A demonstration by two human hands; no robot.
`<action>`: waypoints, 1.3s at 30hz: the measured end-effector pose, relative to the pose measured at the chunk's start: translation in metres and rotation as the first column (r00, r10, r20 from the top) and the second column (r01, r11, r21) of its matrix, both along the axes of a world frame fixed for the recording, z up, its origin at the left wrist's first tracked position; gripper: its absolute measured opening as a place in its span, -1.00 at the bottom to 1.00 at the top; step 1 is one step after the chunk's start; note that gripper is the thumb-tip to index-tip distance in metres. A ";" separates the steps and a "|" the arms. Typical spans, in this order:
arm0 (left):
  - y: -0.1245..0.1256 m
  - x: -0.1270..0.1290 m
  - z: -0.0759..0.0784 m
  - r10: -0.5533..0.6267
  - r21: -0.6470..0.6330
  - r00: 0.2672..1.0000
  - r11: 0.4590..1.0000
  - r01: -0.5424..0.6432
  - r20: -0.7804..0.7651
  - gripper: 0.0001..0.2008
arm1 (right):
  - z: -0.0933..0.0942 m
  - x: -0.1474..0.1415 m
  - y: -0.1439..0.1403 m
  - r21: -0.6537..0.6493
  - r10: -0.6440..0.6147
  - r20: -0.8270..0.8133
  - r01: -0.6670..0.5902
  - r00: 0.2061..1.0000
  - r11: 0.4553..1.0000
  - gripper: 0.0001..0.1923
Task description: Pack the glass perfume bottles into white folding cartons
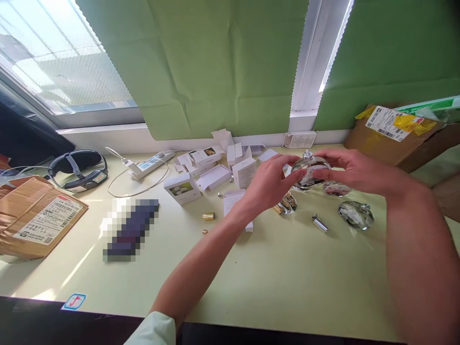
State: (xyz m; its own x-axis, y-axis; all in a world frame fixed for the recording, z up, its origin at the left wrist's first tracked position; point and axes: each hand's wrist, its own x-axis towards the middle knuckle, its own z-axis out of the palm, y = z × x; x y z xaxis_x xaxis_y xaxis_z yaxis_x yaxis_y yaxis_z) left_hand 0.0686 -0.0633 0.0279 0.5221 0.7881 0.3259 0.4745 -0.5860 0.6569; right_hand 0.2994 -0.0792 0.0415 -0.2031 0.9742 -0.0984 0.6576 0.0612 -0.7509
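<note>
Between my two hands is a clear, rounded glass perfume bottle (308, 176) with a bare spray nozzle on top. My left hand (271, 179) grips its left side with thumb and fingers. On the other side, my right hand (350, 168) has its fingers closed on the bottle. Just below lies a bottle with a gold part (288, 203), partly behind my left hand. A second glass bottle (337, 189) sits under my right hand. Closer to me are a silver cylindrical cap (319, 223) and another clear bottle (355, 214) lying on the table.
Opened white cartons (212, 177) and a box with a flower picture (182, 188) crowd the table's back. A gold cap (208, 216) lies left of my forearm. Cardboard boxes stand left (46, 220) and right (384, 139). A power strip (153, 164) and headset (79, 170) lie back left.
</note>
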 end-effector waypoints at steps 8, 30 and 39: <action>-0.029 0.035 -0.047 -0.438 -0.019 0.827 0.887 0.462 -0.352 -0.64 | 0.004 0.052 -0.003 0.286 -0.338 0.330 0.248 0.882 0.926 -0.46; -0.048 0.078 -0.124 -0.042 0.386 0.804 0.861 0.330 -0.593 -0.65 | -0.004 0.043 0.002 0.314 -0.306 0.332 0.201 0.892 0.928 -0.31; -0.032 0.034 -0.046 -0.389 0.185 0.763 0.820 0.542 -0.515 -0.59 | 0.000 0.037 -0.001 0.238 -0.291 0.375 0.212 0.880 0.948 -0.28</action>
